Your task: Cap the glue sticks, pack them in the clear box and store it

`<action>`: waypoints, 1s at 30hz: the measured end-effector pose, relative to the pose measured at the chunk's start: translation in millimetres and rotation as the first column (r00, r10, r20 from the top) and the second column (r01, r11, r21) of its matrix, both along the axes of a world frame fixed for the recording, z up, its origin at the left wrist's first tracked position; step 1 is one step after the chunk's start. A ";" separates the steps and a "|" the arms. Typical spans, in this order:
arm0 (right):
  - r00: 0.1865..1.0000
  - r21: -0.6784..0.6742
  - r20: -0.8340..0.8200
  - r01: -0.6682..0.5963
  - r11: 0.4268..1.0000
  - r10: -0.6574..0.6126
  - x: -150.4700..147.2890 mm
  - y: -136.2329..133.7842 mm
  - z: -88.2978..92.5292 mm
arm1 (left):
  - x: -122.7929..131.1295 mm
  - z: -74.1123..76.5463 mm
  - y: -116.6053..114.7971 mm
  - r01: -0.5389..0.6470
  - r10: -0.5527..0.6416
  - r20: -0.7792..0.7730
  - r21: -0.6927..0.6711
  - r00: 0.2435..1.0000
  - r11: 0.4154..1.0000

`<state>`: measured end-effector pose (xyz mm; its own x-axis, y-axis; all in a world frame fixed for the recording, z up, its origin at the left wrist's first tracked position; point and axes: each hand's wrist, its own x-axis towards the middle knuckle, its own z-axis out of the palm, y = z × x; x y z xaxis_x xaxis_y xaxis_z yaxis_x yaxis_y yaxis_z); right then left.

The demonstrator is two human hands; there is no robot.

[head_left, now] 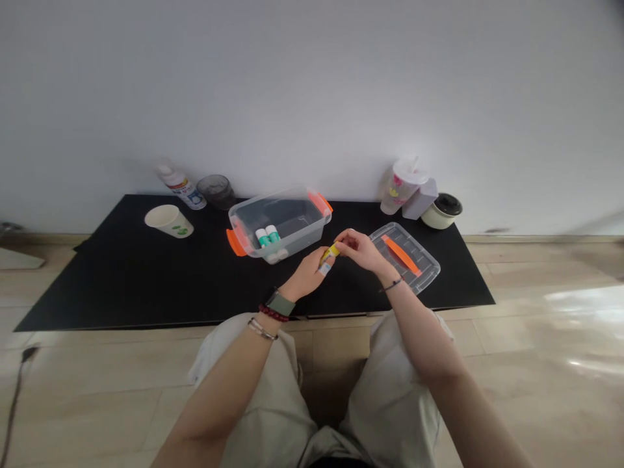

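Closed left hand [306, 275] and pinching right hand [359, 249] on small yellow tube [330, 252]; clear plastic box [292, 239] at eleven o'clock

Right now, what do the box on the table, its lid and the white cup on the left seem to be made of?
The box looks like clear, glossy plastic: the black table shows through its walls. The lid looks like the same see-through plastic, with a shiny surface. The cup looks like matte paper with a rolled rim, though it is too small here to be sure.
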<state>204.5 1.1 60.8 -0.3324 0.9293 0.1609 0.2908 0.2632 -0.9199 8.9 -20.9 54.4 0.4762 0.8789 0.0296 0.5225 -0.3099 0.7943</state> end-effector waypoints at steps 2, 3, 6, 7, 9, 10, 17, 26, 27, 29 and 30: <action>0.998 0.054 0.010 0.059 0.997 -0.060 -4.6 -4.9 5.4 | 1.2 4.1 -0.5 0.002 -0.001 0.031 -0.036 1.000 0.999; 0.996 0.083 0.034 0.083 0.993 -0.086 -6.3 -6.9 7.9 | 1.5 5.7 -0.7 0.009 -0.008 0.031 -0.054 0.999 0.999; 0.983 0.162 0.135 0.103 0.981 -0.126 -8.6 -10.6 12.7 | 1.3 8.8 -1.5 0.063 -0.060 0.025 -0.122 0.998 0.991; 0.979 0.179 0.159 0.101 0.979 -0.130 -8.8 -11.2 13.5 | 1.0 9.6 -2.0 0.084 -0.080 0.034 -0.147 0.996 0.986; 0.974 0.203 0.182 0.095 0.975 -0.133 -9.5 -12.2 14.4 | 0.2 11.4 -3.2 0.120 -0.111 0.060 -0.183 0.992 0.976; 0.973 0.210 0.188 0.093 0.973 -0.134 -10.4 -12.8 14.7 | -0.3 12.2 -3.9 0.129 -0.120 0.061 -0.184 0.991 0.974; 0.929 0.215 0.321 0.117 0.970 -0.184 -24.8 -18.9 17.5 | -2.5 13.0 -6.9 0.110 -0.107 -0.078 0.025 0.991 0.994; 0.827 0.204 0.449 0.273 0.940 -0.337 -39.6 -16.1 10.2 | 6.5 15.8 -12.2 0.021 0.049 -0.316 0.212 0.947 0.977; 0.837 0.189 0.423 0.294 0.937 -0.348 -39.9 -17.0 9.9 | 5.7 15.6 -12.1 0.024 0.035 -0.294 0.193 0.955 0.981; 0.882 0.155 0.337 0.294 0.943 -0.330 -38.1 -20.1 11.9 | 3.1 15.5 -11.4 0.054 -0.034 -0.185 0.107 0.982 0.993; 0.912 0.144 0.287 0.262 0.954 -0.294 -36.1 -22.1 14.1 | 1.6 15.8 -11.1 0.087 -0.083 -0.096 0.038 0.992 0.995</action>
<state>168.4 -21.0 74.9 -0.1105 0.9753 0.1910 0.6246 0.2177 -0.7500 10.5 -32.1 70.2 0.5517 0.8339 0.0169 0.5649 -0.3885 0.7280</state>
